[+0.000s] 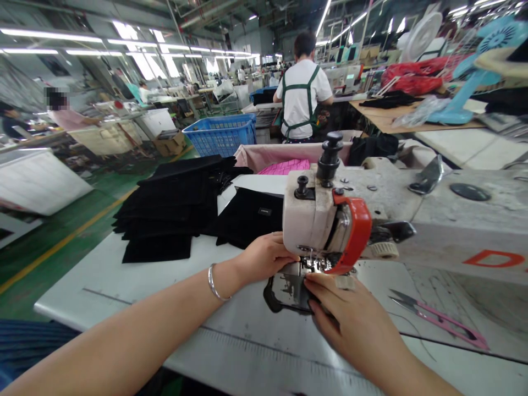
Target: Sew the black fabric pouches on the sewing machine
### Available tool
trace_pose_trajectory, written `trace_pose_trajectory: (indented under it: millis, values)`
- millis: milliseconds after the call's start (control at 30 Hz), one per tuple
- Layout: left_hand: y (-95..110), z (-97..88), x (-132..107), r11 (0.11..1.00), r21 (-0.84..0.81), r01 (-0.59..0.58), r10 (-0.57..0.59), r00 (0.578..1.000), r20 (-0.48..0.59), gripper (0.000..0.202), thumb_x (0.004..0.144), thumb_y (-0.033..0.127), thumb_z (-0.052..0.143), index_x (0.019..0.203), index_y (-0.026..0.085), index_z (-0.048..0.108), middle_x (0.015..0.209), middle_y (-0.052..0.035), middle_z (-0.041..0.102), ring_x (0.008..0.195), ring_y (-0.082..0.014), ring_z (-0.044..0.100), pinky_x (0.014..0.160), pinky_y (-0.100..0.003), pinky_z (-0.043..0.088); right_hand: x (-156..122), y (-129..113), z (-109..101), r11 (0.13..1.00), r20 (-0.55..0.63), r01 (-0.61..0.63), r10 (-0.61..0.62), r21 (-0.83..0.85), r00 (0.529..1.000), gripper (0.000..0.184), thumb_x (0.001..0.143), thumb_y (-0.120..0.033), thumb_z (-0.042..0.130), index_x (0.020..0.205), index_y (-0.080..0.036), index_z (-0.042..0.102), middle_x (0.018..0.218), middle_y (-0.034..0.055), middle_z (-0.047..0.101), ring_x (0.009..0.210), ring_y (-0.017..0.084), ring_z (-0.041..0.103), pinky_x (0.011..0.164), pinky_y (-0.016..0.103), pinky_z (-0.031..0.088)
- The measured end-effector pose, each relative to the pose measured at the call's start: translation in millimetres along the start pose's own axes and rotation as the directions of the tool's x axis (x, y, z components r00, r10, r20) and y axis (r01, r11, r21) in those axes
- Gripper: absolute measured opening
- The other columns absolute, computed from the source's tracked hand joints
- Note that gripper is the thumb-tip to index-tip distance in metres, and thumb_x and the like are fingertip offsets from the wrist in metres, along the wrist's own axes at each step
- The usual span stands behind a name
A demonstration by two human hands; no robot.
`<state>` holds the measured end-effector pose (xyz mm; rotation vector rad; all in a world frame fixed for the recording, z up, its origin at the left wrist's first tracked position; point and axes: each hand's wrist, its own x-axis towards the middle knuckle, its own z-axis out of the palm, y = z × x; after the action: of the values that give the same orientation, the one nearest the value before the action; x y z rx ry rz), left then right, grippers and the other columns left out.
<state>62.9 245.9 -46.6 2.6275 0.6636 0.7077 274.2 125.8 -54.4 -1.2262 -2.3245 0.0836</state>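
Note:
A white industrial sewing machine (307, 212) with an orange guard (358, 234) stands before me. My left hand (264, 256) is left of the needle, its fingers curled together and fingertips beside the presser foot (313, 263). My right hand (346, 308) is at the near right of the foot, fingers drawn together over the metal needle plate (289, 289). Whatever either hand pinches is too small or hidden to make out. Behind my left hand lies a black fabric piece (247, 217) bearing a small dark label (264, 211). A silver bangle circles my left wrist.
Stacked black fabric pieces (173, 203) lie on the table's left. Pink-handled thread snips (445, 322) rest at right beneath the machine arm. Beyond the table are a pink-lined bin (256, 157), a blue basket (223, 135), a seated person (303, 91) and a blue fan (457, 96).

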Motion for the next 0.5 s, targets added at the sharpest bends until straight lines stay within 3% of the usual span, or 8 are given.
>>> trace_pose_trajectory:
  millis: [167,300,500]
  values:
    - [0,-1.1,1,0.998,0.048,-0.037,0.036,0.999,0.006,0.017,0.094,0.021,0.056,0.093,0.017,0.073,0.101,-0.0051,0.072,0.100,-0.0194,0.066,0.090,-0.035,0.055,-1,4,-5,0.996,-0.078,-0.001,0.008,0.088,0.997,0.022,0.092,-0.014,0.051,0.109,-0.017,0.065,0.105,0.0086,0.067,0.100,0.026,0.059,0.085,0.045,0.051]
    - [0,-10.2,-1,0.992,0.097,-0.087,0.079,0.994,0.079,0.019,0.093,0.015,0.053,0.102,0.019,0.070,0.106,-0.0043,0.071,0.104,-0.0187,0.065,0.092,-0.034,0.053,-3,11,-9,0.996,-0.156,-0.070,0.079,0.059,0.985,0.019,0.092,-0.015,0.051,0.105,-0.017,0.064,0.101,0.0101,0.064,0.097,0.026,0.057,0.084,0.045,0.049]
    - [-1,-13.7,-8,0.967,0.195,-0.163,0.119,0.968,0.220,0.042,0.091,0.005,0.045,0.128,0.020,0.057,0.132,-0.0068,0.060,0.129,-0.0225,0.049,0.109,-0.044,0.040,-4,20,-5,0.983,-0.071,-0.183,0.181,-0.030,0.981,0.016,0.088,-0.015,0.052,0.099,-0.018,0.062,0.098,0.0092,0.062,0.093,0.028,0.056,0.083,0.046,0.046]
